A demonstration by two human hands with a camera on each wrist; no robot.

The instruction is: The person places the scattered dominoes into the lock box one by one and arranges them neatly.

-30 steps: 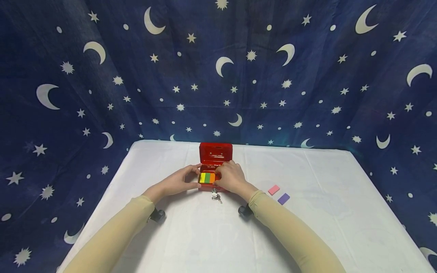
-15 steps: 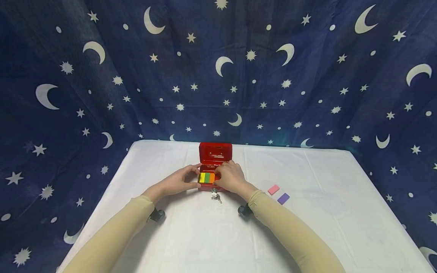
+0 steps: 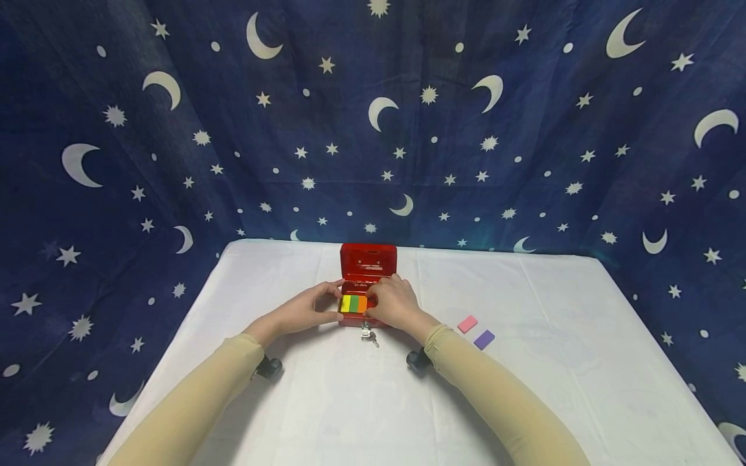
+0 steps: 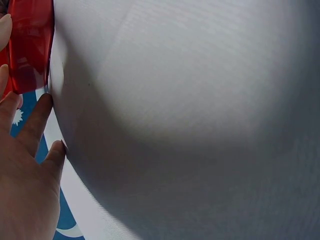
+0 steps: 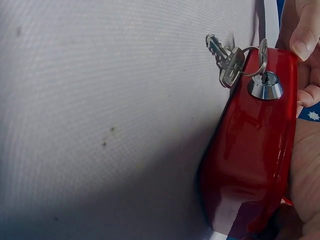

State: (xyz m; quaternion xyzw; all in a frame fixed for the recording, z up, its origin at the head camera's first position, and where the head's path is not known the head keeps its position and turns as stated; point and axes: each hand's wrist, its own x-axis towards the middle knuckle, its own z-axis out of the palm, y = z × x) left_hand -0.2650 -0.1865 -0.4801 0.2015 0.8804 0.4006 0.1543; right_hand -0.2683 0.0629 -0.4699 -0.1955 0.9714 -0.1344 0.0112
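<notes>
On a desk [image 3: 350, 414] covered in white cloth stood a glossy red box [image 3: 351, 321], its hinged lid [image 3: 368, 260] raised. Inside, a yellow block [image 3: 346, 303], a green block [image 3: 353, 304] and an orange block [image 3: 363, 304] sat side by side. The left hand [image 3: 303, 307], thumb and fingers spread wide, touched the box's left end. The right hand [image 3: 398, 303] reached inside, pinching the orange block. Silvery keys [image 5: 225, 61] hung at the round metal lock [image 5: 266, 87]. A pink block [image 3: 467, 324] and a purple block [image 3: 484, 340] lay well to the right.
</notes>
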